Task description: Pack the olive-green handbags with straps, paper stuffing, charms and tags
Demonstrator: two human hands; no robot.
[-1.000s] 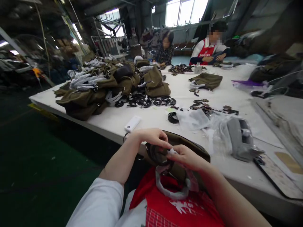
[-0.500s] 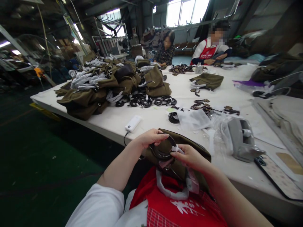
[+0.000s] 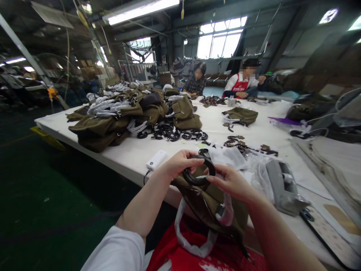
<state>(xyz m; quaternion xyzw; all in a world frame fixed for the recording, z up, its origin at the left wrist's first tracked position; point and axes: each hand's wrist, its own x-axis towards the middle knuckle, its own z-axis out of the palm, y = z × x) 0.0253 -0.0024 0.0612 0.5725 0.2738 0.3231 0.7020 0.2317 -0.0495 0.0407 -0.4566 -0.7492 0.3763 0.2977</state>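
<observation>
A black coiled strap (image 3: 211, 165) is held up between both hands, above an olive-green bag (image 3: 210, 210). My left hand (image 3: 184, 164) pinches the coil's upper left side, thumb laid along it. On its right side, my right hand (image 3: 228, 181) has its fingers closed round the coil, with a small white band between the hands. The bag leans from my lap against the table edge, tilted, its zip opening facing up. One handle wrapped in white padding (image 3: 179, 229) hangs over my red apron (image 3: 183, 259).
A large pile of olive bags (image 3: 98, 131) covers the table's left part. Several black coiled straps (image 3: 175, 135) lie before it. To the right are a grey tape dispenser (image 3: 278, 184) and a phone (image 3: 324, 233). A white power bank (image 3: 156, 160) lies near the edge. Two people sit opposite.
The view has tilted up. The coil is raised and more clear of the bag, and my right hand has shifted its grip closer around it. The bag's wrapped handle hangs lower.
</observation>
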